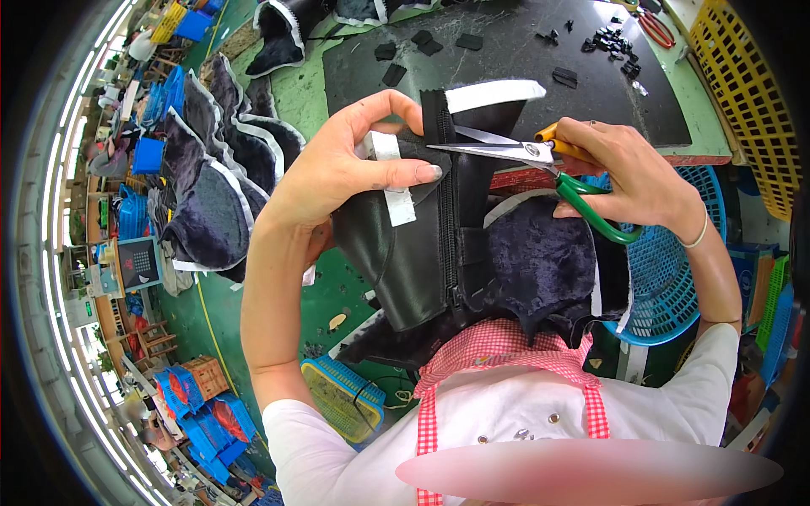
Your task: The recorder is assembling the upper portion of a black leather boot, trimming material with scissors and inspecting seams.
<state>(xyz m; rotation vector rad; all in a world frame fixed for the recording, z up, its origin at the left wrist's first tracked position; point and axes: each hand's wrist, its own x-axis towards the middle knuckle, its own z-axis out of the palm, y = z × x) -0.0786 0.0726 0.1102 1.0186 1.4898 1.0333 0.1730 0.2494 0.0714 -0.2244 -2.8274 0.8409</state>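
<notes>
My left hand (359, 156) is closed round the top of a black leather boot upper (401, 261), its thumb near a white strip (391, 177) on the leather. A black zipper (447, 228) runs down the upper, and a white-edged flap (494, 94) sticks out at its top. In my right hand (629, 169) is a pair of scissors (531, 152) with one orange and one green handle. Their blades are parted, with the tips beside the zipper's upper end. Dark plush lining (540, 253) hangs below the scissors, over my lap.
A black mat (506, 63) on the green table carries small black scraps (616, 42). More plush-lined uppers (215, 190) hang at the left. A blue basket (666, 291) stands at the right, below a yellow crate (747, 93). Red-handled scissors (656, 29) lie at the far right.
</notes>
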